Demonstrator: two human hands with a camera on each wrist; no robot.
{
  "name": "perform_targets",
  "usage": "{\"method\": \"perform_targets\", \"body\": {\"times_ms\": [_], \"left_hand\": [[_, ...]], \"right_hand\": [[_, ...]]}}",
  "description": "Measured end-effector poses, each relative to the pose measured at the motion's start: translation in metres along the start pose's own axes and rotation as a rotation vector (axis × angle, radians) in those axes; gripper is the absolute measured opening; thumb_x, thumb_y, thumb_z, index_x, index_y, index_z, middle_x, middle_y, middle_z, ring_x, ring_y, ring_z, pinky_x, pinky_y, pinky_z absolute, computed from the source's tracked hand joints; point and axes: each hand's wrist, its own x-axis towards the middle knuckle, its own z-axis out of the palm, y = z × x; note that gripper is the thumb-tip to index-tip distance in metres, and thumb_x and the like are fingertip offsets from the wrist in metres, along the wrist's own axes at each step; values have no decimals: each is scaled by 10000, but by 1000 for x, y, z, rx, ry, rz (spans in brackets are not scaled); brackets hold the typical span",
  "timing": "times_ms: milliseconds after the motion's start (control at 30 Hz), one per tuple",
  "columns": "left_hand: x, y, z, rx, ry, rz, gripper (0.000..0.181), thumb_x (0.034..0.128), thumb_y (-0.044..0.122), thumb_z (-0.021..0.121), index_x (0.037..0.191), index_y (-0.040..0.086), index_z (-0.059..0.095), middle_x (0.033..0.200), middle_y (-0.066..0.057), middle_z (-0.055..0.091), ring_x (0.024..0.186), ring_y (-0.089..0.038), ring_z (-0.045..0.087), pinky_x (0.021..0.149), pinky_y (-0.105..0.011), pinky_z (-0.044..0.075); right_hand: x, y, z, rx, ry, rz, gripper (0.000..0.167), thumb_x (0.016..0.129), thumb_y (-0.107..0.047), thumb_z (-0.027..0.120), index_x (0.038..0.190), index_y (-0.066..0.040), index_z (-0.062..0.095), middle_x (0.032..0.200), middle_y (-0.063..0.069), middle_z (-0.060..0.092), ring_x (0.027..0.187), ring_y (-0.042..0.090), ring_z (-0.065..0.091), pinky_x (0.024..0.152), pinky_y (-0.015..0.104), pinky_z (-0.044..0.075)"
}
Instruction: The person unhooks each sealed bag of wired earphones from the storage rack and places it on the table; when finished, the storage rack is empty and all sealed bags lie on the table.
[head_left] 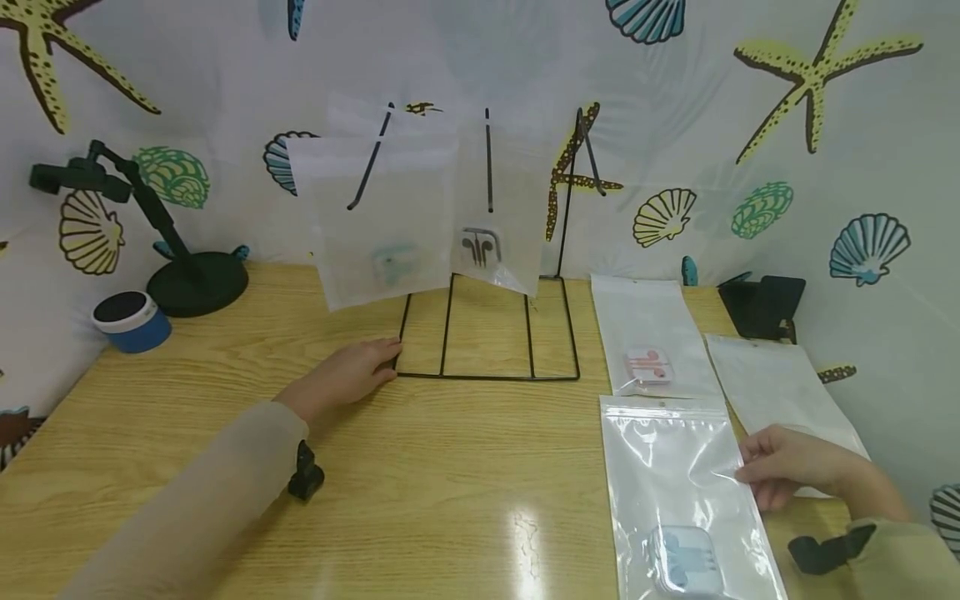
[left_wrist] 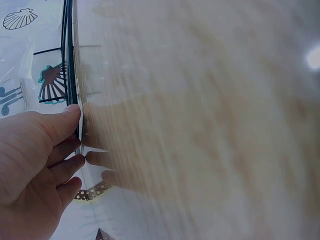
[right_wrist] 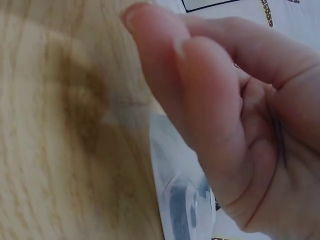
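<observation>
A black wire display rack (head_left: 487, 379) stands on the table, with hooks rising at its back. My left hand (head_left: 352, 375) is at the left side of its base; in the left wrist view, thumb and fingers (left_wrist: 67, 122) pinch the black wire. Two translucent bags hang from the hooks: one (head_left: 382, 242) with a blurry greenish item, one (head_left: 502, 167) with dark earphones. At the right, my right hand (head_left: 802, 467) hovers loosely curled by the right edge of a zip bag (head_left: 675, 450) with light-blue earphones in a clear case. Nothing shows between its fingers (right_wrist: 210, 95).
Beyond that bag lie a white bag (head_left: 637, 308) with pink earphones and another white bag (head_left: 780, 383). A black stand (head_left: 761, 304) is at the back right. A dark desk lamp (head_left: 198, 283) and a blue-and-white round object (head_left: 135, 329) stand back left.
</observation>
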Motion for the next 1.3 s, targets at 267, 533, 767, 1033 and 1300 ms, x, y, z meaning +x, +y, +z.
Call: {"method": "perform_targets", "body": {"times_ms": [267,533,767,1033,1300], "left_hand": [[1,0,0,5,-9,-8,515,950,146,535,1384,-61,353,1408,-244,325,1281,-373,317,1017,-497,313],[0,1,-1,1,-13,-11,511,952,147,532,1384,-60,354,1409,-244,325,1281,-373,318,1019,-496,310],[0,2,-1,13,-1,-2,508,950,147,536,1377,-67,363,1398,-248,341,1266,-375,342,1006,-495,330],[2,0,0,9,-14,-14,517,952,153,533,1386,-60,351,1408,-244,327,1275,-371,330,1018,-491,315],[1,0,0,-1,-19,-12,517,953,154,530,1387,-62,348,1409,-244,324,1280,-369,323,1022,-491,309]], "right_hand": [[-4,1,1,-33,-5,23,308,894,-91,577,794,184,480,595,69,618,519,88,594,451,198,499],[-5,2,1,-51,31,67,191,878,-108,603,754,30,551,613,107,623,532,118,609,456,221,510],[-5,3,-5,-52,47,89,181,899,-132,589,832,36,608,689,110,636,566,142,619,488,278,537],[-7,-11,-16,-92,88,89,243,904,-154,582,852,81,616,714,130,634,591,179,613,513,322,541],[1,-33,-29,-141,218,123,338,894,-209,619,1041,93,583,860,118,653,657,223,622,596,356,552]]}}
